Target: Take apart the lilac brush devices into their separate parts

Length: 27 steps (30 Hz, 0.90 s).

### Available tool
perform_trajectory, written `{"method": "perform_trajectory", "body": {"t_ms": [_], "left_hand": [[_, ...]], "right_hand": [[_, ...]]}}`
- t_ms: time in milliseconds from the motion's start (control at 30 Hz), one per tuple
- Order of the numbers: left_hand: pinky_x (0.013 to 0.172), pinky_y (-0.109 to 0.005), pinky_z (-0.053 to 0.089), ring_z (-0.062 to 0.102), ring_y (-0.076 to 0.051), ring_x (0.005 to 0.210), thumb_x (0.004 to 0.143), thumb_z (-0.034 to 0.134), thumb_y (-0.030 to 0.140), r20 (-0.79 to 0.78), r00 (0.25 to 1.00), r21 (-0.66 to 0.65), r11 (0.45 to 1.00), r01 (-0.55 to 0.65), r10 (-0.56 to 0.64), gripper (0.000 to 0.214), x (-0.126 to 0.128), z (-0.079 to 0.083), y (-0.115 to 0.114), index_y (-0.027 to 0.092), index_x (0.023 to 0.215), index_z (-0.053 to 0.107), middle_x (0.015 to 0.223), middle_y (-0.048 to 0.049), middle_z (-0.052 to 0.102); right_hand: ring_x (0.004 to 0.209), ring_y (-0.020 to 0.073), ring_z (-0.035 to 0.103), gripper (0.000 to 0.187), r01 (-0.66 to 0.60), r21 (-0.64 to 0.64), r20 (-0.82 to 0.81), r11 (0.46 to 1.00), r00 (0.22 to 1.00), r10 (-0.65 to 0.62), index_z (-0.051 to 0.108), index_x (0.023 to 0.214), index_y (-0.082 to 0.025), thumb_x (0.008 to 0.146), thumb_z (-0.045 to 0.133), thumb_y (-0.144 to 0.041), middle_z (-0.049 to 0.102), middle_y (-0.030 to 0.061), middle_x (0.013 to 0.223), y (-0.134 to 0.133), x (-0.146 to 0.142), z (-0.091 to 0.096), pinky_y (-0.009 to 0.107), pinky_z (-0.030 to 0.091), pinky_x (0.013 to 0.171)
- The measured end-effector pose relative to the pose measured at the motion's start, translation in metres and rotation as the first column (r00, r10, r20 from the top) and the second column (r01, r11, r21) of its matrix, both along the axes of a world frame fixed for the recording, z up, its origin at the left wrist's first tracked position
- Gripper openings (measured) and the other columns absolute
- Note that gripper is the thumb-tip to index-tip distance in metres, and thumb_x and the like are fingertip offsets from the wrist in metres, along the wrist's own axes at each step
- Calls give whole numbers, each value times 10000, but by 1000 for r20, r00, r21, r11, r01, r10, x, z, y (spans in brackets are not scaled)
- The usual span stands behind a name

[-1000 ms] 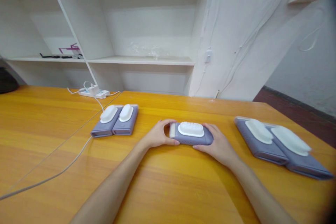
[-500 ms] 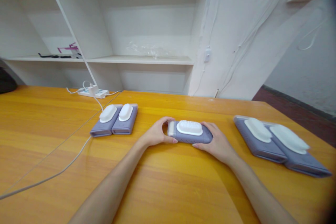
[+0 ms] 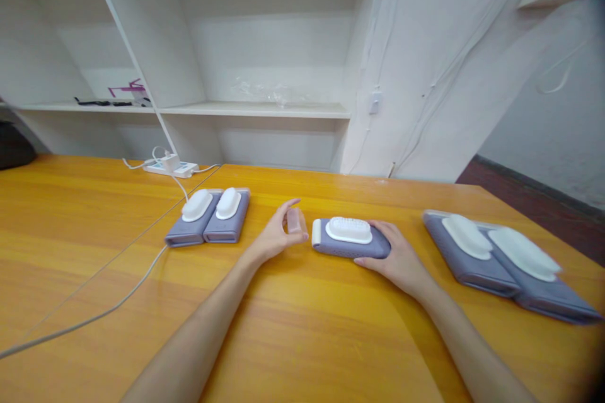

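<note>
A purple-grey handheld device point(image 3: 340, 248) lies across the middle of the table, a white bristled brush point(image 3: 348, 230) resting on top of it. Its left end shows a bare cream-white roller-like strip point(image 3: 316, 233). My right hand point(image 3: 394, 257) wraps round the device's right end, thumb in front and fingers behind. Just left of the device, apart from it, my left hand point(image 3: 278, 230) grips a small translucent cap point(image 3: 293, 221) between thumb and fingers.
Two similar devices with white brushes point(image 3: 227, 220) stand side by side at left, two more point(image 3: 472, 258) at right. A white power strip point(image 3: 171, 167) and a grey cable point(image 3: 113, 308) lie at left. White shelves point(image 3: 255, 109) rise behind the table.
My left hand has drawn leftward off the device with the translucent cap, baring the cream-white end. The device sits slightly further right, still in my right hand.
</note>
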<state>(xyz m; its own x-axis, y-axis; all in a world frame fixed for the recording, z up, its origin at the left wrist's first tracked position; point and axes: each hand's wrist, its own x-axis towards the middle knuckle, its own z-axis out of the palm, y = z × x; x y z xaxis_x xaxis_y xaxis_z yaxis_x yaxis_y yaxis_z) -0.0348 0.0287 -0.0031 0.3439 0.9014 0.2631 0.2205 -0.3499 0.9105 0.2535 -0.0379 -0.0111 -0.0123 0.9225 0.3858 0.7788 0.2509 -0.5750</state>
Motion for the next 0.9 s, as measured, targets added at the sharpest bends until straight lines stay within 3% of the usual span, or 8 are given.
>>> {"method": "perform_trajectory", "body": {"t_ms": [200, 400, 567, 633, 733, 800, 900], "left_hand": [[1010, -401, 374, 527, -253, 1131, 636, 761, 359, -56, 981, 115, 977, -177, 185, 621, 8, -3, -5, 191, 1167, 485, 1192, -86, 566], [1127, -427, 215, 340, -251, 1329, 707, 557, 162, -153, 977, 132, 983, -128, 148, 616, 6, -1, -4, 175, 1302, 396, 1404, -119, 408], [1125, -436, 214, 335, -220, 1323, 813, 427, 170, -123, 971, 199, 963, -180, 207, 501, 5, -6, 1, 174, 1311, 369, 1379, -115, 409], [1112, -444, 236, 348, -225, 1308, 864, 440, 251, -146, 961, 250, 949, -194, 234, 458, 6, -7, 0, 197, 1313, 367, 1356, -109, 417], [1091, -461, 266, 346, -264, 1292, 802, 605, 400, -239, 937, 348, 924, -162, 254, 571, 9, -7, -4, 223, 1303, 395, 1341, -112, 408], [1084, -467, 275, 339, -280, 1289, 755, 666, 419, -277, 921, 396, 906, -149, 273, 626, 11, -7, -6, 224, 1293, 412, 1338, -117, 398], [1077, -463, 284, 346, -268, 1281, 816, 595, 357, -295, 911, 418, 896, -148, 289, 525, 12, -8, -6, 215, 1288, 415, 1321, -122, 403]], "right_hand": [[1137, 276, 510, 713, 30, 36, 6, 999, 1000, -30, 495, 1233, -226, 624, 770, -475, 500, 88, 1233, 1, -2, -2, 451, 397, 1029], [1272, 294, 400, 692, 43, 12, 22, 999, 999, -43, 458, 1298, -211, 698, 706, -449, 386, 120, 1379, 2, 0, -8, 474, 314, 1090], [1364, 306, 267, 710, 43, -31, 50, 999, 998, -41, 384, 1375, -194, 751, 649, -405, 236, 148, 1487, 0, -1, -12, 487, 251, 1116], [1364, 303, 266, 714, 33, -31, 51, 999, 998, -31, 372, 1382, -192, 757, 642, -408, 223, 149, 1489, 0, -3, -12, 483, 249, 1118], [1338, 312, 300, 800, 45, -16, 58, 999, 997, -44, 358, 1387, -189, 716, 682, -481, 262, 149, 1451, 0, -6, -11, 482, 258, 1115], [1296, 312, 355, 840, 63, -6, 54, 998, 997, -63, 355, 1390, -192, 694, 698, -512, 335, 142, 1383, 1, -8, -10, 478, 285, 1102], [1245, 304, 416, 787, 61, 5, 43, 998, 997, -61, 392, 1370, -209, 705, 690, -505, 401, 118, 1303, 1, -8, -9, 462, 313, 1091]]}}
